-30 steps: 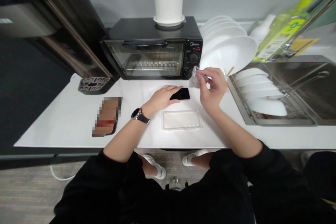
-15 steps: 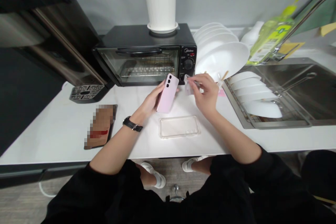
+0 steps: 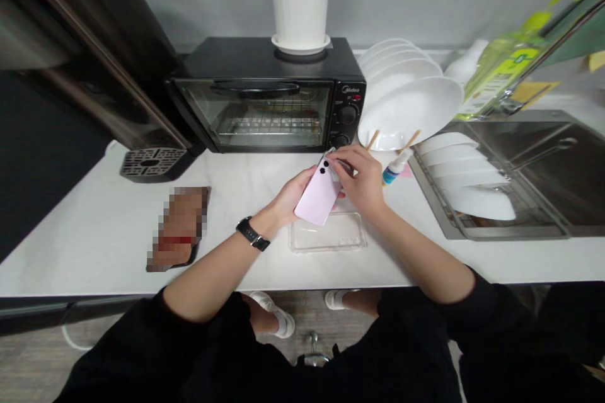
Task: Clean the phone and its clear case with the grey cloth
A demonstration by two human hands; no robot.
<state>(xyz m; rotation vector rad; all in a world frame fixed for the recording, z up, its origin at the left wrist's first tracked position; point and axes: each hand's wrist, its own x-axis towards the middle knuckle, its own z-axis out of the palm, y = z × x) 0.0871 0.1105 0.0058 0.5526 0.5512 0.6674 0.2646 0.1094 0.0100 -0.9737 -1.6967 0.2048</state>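
Note:
My left hand (image 3: 288, 199) is closed round a pale pink smartphone (image 3: 316, 201), its back turned up and tilted above the counter. Pinched in the fingers of my right hand (image 3: 363, 177) is a small pale cloth (image 3: 336, 171), which lies against the phone's upper back beside the camera lenses. My fingers hide part of the cloth and one lens. Below the phone, a clear phone case (image 3: 347, 240) lies flat on the white counter, partly covered by the phone's lower end. Just right of my right hand stands a small spray bottle (image 3: 393, 170) with a blue label.
Behind my hands is a black toaster oven (image 3: 269, 91) with a white pot (image 3: 302, 6) on top. A dark phone-like object (image 3: 182, 220) lies at left, by a drinks machine (image 3: 151, 160). White plates (image 3: 409, 113) and a sink (image 3: 562, 176) with bowls (image 3: 486, 201) stand at right.
My right hand has brought the cloth leftward and down onto the phone's back by the lenses. The phone has moved right and nearer, over the case's edge, and tilts more.

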